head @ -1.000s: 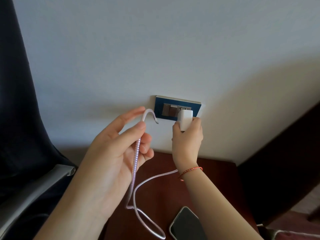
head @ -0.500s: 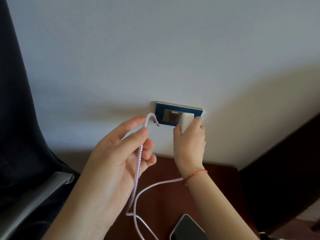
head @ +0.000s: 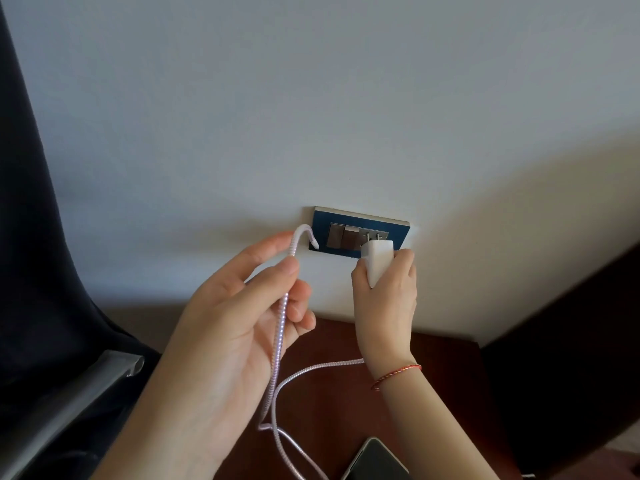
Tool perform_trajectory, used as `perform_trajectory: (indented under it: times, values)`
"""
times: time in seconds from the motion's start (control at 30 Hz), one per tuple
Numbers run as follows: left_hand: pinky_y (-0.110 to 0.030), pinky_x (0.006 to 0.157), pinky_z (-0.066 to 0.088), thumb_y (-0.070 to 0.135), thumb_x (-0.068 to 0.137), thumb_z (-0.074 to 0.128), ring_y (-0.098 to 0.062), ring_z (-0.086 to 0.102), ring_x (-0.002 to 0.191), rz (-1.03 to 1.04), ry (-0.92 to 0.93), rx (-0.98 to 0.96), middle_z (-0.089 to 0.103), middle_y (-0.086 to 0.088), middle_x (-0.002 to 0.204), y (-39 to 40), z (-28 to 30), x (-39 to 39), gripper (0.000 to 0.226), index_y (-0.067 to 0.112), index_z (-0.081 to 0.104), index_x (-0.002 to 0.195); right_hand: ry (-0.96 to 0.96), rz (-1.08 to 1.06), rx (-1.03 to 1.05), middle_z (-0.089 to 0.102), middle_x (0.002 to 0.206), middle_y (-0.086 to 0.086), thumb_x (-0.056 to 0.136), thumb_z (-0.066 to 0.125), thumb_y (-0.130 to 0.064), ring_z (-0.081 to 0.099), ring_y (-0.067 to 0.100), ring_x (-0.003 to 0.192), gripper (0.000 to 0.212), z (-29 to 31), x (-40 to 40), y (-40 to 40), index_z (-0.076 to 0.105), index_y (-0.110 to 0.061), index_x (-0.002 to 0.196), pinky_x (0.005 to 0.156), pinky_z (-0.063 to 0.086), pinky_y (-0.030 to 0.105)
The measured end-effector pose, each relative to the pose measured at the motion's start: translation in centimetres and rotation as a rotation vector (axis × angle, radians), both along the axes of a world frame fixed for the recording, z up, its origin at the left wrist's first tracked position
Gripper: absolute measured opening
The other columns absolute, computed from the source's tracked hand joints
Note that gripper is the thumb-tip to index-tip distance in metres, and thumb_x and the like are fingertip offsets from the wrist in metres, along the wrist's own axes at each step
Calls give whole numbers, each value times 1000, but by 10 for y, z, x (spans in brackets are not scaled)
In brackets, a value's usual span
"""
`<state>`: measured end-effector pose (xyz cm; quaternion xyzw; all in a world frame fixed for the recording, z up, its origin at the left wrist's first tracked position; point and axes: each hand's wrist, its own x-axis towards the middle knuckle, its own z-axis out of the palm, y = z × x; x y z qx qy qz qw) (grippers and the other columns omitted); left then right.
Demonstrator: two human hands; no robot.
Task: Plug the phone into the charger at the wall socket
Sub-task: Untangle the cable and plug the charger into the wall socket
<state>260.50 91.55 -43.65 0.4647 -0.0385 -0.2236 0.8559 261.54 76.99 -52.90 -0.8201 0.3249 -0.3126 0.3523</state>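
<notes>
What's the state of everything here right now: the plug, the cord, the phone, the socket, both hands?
Charger adapter: gripped, prongs at the socket, not fully pushed in.
Wall socket: prongs at its right part, still showing.
Cable: free end curled up, connected to nothing.
Phone: lying on the wooden table, screen dark, unplugged.
Left hand: pinching the cable.
Right hand: closed on the adapter.

My view shows a plain pale wall (head: pixel 311 98). Below it stands a dark red-brown wooden table (head: pixel 346 393). At left is a dark chair (head: pixel 31 237) with a grey armrest (head: pixel 69 403). I wear a red string bracelet (head: pixel 394 375).
</notes>
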Motion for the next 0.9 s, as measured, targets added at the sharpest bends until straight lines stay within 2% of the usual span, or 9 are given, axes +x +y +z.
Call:
perform_trajectory:
  times: [0.23, 0.4, 0.5, 0.7, 0.77, 0.9]
  values:
    - [-21, 48, 49, 16, 61, 56, -8, 44, 39, -1, 14, 1, 47, 4, 43, -3, 0, 1, 49, 6, 61, 110, 39, -26, 45, 47, 95, 13, 90, 51, -23, 40, 29, 70, 23, 8, 2, 5, 31, -11, 89, 61, 29, 32]
    - [-21, 48, 46, 16, 61, 58, -8, 44, 40, -25, 2, -22, 46, 2, 45, -8, 6, 4, 41, 4, 64, 99, 112, -40, 6, 52, 100, 17, 91, 50, -23, 55, 43, 84, 24, 17, 3, 5, 37, -4, 98, 61, 30, 33]
    - [-20, 48, 45, 16, 61, 59, -7, 44, 42, -45, -10, -40, 47, 2, 46, -11, 11, 6, 33, 3, 68, 90, 145, -49, 43, 53, 102, 18, 90, 50, -22, 55, 44, 88, 22, 24, 6, 4, 33, -9, 92, 62, 30, 33]
    - [-20, 48, 46, 17, 62, 60, -7, 45, 42, -74, -31, -25, 48, 2, 47, -11, 17, 13, 27, 7, 70, 84, 218, -29, 57, 55, 109, 20, 89, 50, -19, 56, 44, 94, 26, 34, 11, -1, 38, -2, 104, 64, 34, 33]
    - [-20, 48, 47, 18, 61, 60, -7, 45, 43, -79, -41, -15, 48, 2, 48, -11, 18, 15, 24, 8, 71, 81, 232, -10, 95, 56, 109, 22, 88, 50, -17, 57, 45, 93, 27, 39, 16, -4, 38, -2, 107, 66, 40, 37]
    - [-20, 49, 48, 19, 61, 61, -7, 46, 44, -87, -42, -3, 49, 2, 49, -9, 18, 17, 23, 9, 72, 80, 257, -39, 147, 58, 108, 23, 87, 48, -11, 59, 45, 93, 27, 46, 27, -6, 37, -1, 110, 66, 42, 36]
